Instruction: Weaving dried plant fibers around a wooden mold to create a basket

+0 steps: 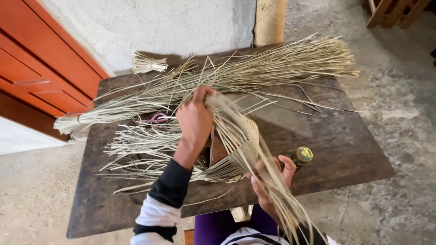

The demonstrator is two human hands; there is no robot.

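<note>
My left hand (195,119) is raised over the middle of the dark wooden table (345,149) and pinches the upper ends of a bunch of pale dried leaf strips. These strips rise from a partly woven straw piece (243,152) standing at the table's near edge. My right hand (269,181) is lower, at the near edge, with its fingers curled around the loose strips (290,213) that hang down toward my lap.
A long bundle of dried straw (254,72) lies across the far side of the table, with a short tied bunch (147,63) at the back left. Purple scissor handles (159,118) peek from loose strips. A small bottle with a yellow cap (302,155) stands by my right hand. An orange door is at left.
</note>
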